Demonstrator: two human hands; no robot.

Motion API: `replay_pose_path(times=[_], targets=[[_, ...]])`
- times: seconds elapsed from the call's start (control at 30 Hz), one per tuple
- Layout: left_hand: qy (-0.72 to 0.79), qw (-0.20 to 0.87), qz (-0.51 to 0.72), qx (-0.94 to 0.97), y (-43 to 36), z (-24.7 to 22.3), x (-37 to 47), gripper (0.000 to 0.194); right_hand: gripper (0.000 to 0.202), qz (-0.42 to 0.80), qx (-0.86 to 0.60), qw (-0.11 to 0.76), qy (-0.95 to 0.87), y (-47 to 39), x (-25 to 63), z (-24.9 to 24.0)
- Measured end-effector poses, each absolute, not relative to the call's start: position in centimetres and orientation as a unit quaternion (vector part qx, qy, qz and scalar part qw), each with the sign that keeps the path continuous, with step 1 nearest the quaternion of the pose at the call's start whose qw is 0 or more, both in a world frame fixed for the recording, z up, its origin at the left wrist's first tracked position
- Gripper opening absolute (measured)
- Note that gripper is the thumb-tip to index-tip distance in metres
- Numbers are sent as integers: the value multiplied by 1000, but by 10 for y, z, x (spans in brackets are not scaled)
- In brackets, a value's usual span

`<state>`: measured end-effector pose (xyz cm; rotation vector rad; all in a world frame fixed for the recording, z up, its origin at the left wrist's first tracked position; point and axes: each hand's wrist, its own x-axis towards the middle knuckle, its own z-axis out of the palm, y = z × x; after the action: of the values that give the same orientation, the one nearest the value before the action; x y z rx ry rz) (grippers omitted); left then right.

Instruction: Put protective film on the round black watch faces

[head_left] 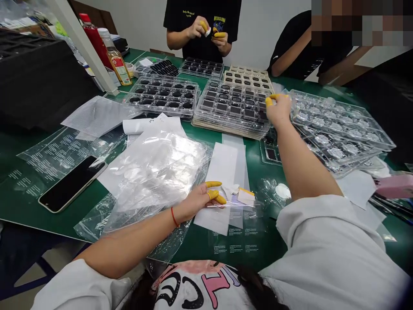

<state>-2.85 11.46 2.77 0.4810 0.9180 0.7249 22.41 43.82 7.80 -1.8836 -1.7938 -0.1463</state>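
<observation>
My left hand (211, 196), with yellow finger cots and a red string at the wrist, is low over white paper strips (222, 163). Its fingers are bent around the edge of a thin clear film (237, 206). Just right of it lie a crumpled white tissue (229, 188) and a small white piece with an orange edge (246, 196). Reaching forward, my right hand (278, 107) is at the right edge of a stack of clear trays (230, 103) with dark square pieces. Its yellow-capped fingers are bent together there; what they hold, if anything, is too small to tell.
Plastic sheets (158, 168) and a phone (72, 184) lie on the left. Clear trays (342, 120) are piled at the right, and another tray (163, 95) stands back left. Bottles (118, 62) stand beside a white post (84, 43). Two people sit across the table.
</observation>
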Motion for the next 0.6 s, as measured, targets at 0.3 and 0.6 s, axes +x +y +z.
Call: replay_pose_path(times=[0.3, 0.6], targets=[[433, 798, 349, 234, 115, 27, -26, 43, 40, -51, -593, 262, -759, 382, 154, 25], [442, 785, 344, 264, 114, 27, -28, 40, 37, -78, -684, 344, -638, 355, 239, 90]])
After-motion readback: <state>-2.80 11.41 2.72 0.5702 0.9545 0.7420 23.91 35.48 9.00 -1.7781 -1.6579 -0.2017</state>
